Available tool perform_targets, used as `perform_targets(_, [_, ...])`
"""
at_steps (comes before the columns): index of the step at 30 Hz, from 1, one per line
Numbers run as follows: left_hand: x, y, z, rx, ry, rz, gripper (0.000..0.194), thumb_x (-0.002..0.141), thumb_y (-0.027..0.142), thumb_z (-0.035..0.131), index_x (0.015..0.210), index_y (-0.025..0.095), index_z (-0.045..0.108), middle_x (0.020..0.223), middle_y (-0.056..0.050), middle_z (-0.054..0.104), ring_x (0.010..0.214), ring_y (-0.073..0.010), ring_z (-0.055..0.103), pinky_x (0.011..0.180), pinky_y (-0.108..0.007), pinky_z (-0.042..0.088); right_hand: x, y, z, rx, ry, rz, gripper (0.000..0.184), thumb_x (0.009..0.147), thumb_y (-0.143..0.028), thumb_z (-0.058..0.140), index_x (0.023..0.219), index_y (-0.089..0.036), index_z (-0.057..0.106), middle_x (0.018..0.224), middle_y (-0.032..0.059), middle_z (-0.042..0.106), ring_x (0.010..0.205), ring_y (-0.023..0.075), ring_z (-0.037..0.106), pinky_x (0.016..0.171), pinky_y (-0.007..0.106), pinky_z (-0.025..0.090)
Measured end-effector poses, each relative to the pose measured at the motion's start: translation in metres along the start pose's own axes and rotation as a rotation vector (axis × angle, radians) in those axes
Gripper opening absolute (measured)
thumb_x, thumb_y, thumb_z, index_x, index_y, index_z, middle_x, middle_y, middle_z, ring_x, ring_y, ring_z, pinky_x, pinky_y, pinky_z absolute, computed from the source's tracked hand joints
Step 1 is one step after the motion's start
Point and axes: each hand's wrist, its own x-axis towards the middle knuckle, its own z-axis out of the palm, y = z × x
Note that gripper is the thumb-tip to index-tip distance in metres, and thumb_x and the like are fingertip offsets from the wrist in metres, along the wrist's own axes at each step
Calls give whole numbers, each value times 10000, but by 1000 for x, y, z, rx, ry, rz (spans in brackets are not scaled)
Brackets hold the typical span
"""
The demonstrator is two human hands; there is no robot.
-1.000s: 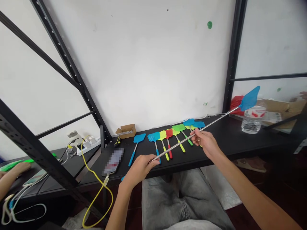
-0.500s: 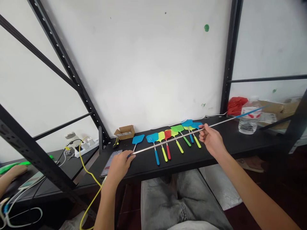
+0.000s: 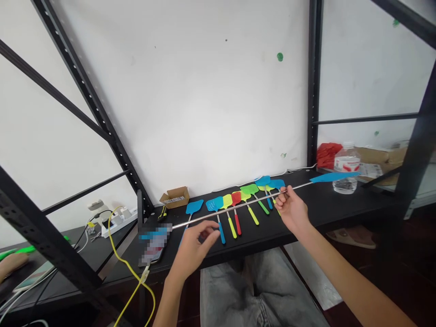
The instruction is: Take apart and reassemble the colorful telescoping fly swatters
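A long blue fly swatter [image 3: 335, 176] with a drawn-out thin metal rod reaches across the desk, its flat head at the right in front of the bottle and its blue handle over the phone [image 3: 153, 252] at the left. My right hand [image 3: 294, 211] pinches the rod nearer the head. Apart from the rod, my left hand [image 3: 197, 247] is open below it, fingers bent and holding nothing. Behind the rod lies a row of short fly swatters in blue, yellow, red [image 3: 236, 198] and green [image 3: 250, 189]; another blue fly swatter [image 3: 194, 207] lies at the row's left.
A small cardboard box [image 3: 175, 197] and a yellow-black tool [image 3: 162, 213] sit at the back left. A water bottle [image 3: 346, 168] and red bag [image 3: 329, 155] stand right. Black shelf posts [image 3: 313, 81] flank the desk. A yellow cable [image 3: 119, 254] hangs left, near another person's hand [image 3: 13, 265].
My left hand has let go of the handle end and moved right and down. The swatter's head has come left and lower, its flat face showing more. My right hand still grips the rod.
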Motion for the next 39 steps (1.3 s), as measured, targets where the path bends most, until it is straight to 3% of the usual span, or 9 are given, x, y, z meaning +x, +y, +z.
perform_targets(2, [2, -1, 14, -148, -146, -50, 371, 909, 483, 544, 1084, 186, 678, 752, -47, 678, 717, -183, 608, 671, -277, 463, -6, 4, 7, 10, -24, 21, 343, 763, -539, 726, 748, -237, 563, 565, -42, 377, 484, 121, 359, 429, 280, 284])
perform_targets(4, [6, -10, 25, -287, -170, -96, 426, 911, 530, 525, 1073, 159, 658, 726, -45, 657, 665, -165, 589, 621, -263, 450, -14, 10, 13, 10, -69, 56, 355, 770, -564, 710, 758, -234, 579, 581, -34, 397, 491, 122, 367, 436, 280, 287])
perform_targets(8, [17, -34, 33, -565, 37, -160, 441, 903, 586, 512, 857, 156, 598, 628, -5, 579, 542, -121, 517, 545, -243, 409, -27, 22, 22, -21, -192, 126, 336, 799, -558, 683, 815, -229, 618, 624, -17, 433, 519, 130, 397, 452, 275, 292])
perform_targets(11, [21, -43, 24, -805, 232, -199, 452, 900, 567, 534, 674, 181, 465, 556, 34, 465, 481, -94, 435, 482, -229, 359, -30, 26, 23, -37, -247, 164, 351, 808, -575, 661, 852, -227, 638, 654, -9, 463, 522, 130, 399, 457, 275, 291])
perform_targets(14, [20, -43, 12, -977, 403, -230, 428, 869, 532, 594, 668, 192, 429, 571, 56, 394, 465, -84, 384, 443, -224, 329, -28, 25, 21, -51, -253, 164, 365, 798, -590, 659, 862, -232, 642, 659, -8, 482, 514, 130, 406, 457, 278, 303])
perform_targets(24, [18, -50, -12, -996, 629, -328, 376, 801, 429, 651, 657, 200, 389, 570, 67, 377, 463, -74, 373, 452, -225, 344, -12, 16, 8, -12, -182, 130, 273, 804, -506, 677, 832, -235, 651, 624, -21, 449, 492, 119, 389, 448, 274, 315])
perform_targets(29, [16, -55, -19, -1012, 655, -383, 337, 782, 379, 663, 658, 192, 412, 562, 62, 397, 465, -71, 364, 438, -215, 322, -9, 14, 5, 60, -142, 163, 255, 791, -469, 709, 823, -223, 653, 630, -29, 417, 492, 104, 364, 435, 253, 307])
perform_targets(39, [19, -57, -14, -958, 693, -381, 248, 721, 331, 677, 709, 179, 481, 568, 57, 458, 459, -67, 369, 431, -213, 311, -11, 14, 9, 90, -123, 153, 265, 786, -462, 728, 809, -215, 636, 601, -41, 408, 470, 89, 373, 413, 234, 312])
